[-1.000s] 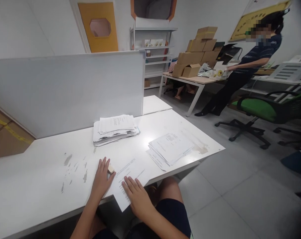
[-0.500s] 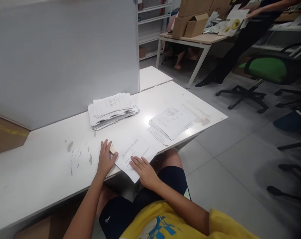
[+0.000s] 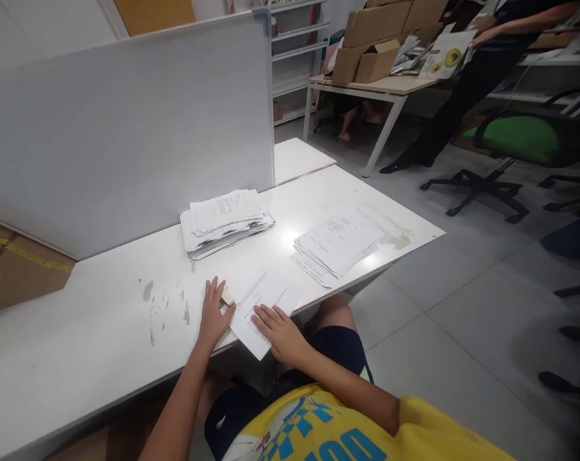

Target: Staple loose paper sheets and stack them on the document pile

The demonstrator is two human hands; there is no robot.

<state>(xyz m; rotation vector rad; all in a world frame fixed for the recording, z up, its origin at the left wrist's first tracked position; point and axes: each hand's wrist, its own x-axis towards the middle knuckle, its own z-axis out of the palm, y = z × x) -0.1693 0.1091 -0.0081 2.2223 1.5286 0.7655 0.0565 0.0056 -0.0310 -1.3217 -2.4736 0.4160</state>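
Note:
My left hand rests at the table's front edge, thumb and fingers around a small cream-coloured block; its exact kind is too small to make out. Beside it, a printed white sheet lies at a slant, one corner sticking out past the edge. Flat on that paper is my right hand, fingers stretched out and holding nothing. To the right lies a loose, slightly fanned pile of printed sheets. A thicker stack of papers sits farther back, near the whiteboard panel.
The whiteboard panel stands along the back of the white table. A cardboard box is at the left. Beyond are another table with cartons, a person holding a white box, and a green chair.
The view has shifted, so the table and papers appear slightly lower and farther right. Both hands keep nearly the same places on the block and the sheet.

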